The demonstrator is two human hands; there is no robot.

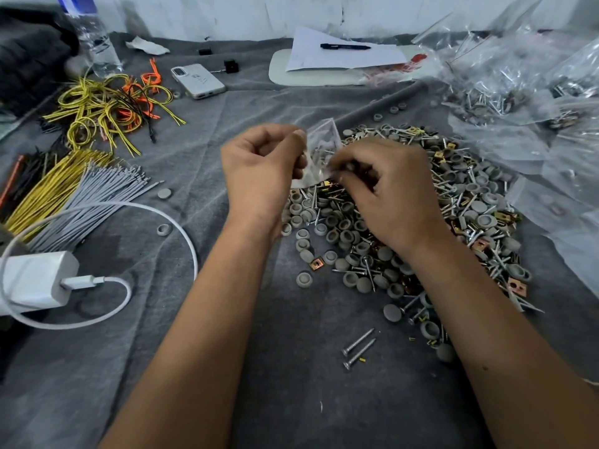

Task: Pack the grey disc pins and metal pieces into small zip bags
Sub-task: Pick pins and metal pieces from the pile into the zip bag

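Fingers of the left hand are curled and pinch the small zip bag. Its other edge is pinched by the right hand. Below lies the pile of grey discs and screws; filled bags are farther back.

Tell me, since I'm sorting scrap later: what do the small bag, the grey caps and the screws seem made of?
Small bag: clear glossy plastic film, see-through with glints. Grey caps: matte, probably moulded plastic. Screws: shiny silver metal, likely plated steel.
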